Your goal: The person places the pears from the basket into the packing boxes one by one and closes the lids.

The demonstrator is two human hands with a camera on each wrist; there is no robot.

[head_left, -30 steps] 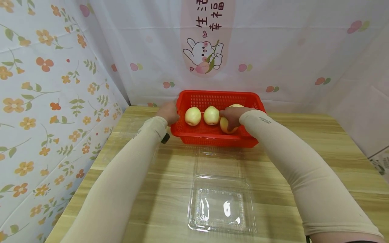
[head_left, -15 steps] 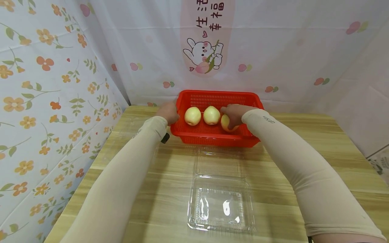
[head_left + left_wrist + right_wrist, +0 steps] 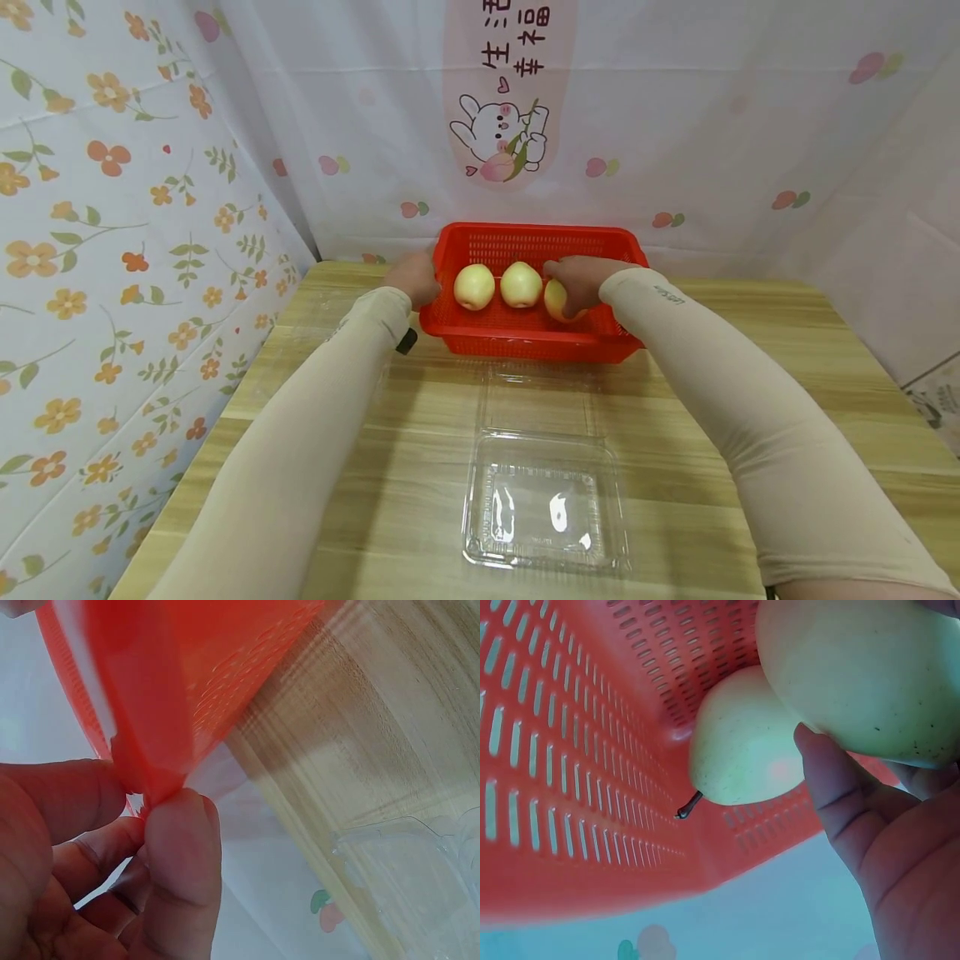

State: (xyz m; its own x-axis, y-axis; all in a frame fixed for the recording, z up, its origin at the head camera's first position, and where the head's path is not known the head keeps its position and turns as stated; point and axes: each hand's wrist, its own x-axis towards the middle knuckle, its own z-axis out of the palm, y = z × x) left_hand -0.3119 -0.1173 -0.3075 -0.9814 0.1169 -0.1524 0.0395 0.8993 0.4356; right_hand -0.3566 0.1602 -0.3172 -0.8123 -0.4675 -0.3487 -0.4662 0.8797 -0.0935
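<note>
At upper centre of the frame, a person's left hand [image 3: 412, 279] pinches a red basket [image 3: 536, 347] while the right hand [image 3: 587, 281] grips a pear [image 3: 556, 300] inside — two pears [image 3: 521, 285] sit left of it, a clear container [image 3: 546, 504] below on the worktop [image 3: 675, 517].

Soft light leaves white glare on the clear container [image 3: 536, 508]; close up, the red basket [image 3: 146, 690] blurs.

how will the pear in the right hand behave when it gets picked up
The pear will probably feel firm and fairly heavy, given its plump, solid-looking body. Its smooth skin may slip a little in the right hand. Set down loose, it could roll, since its sides are rounded.
</note>
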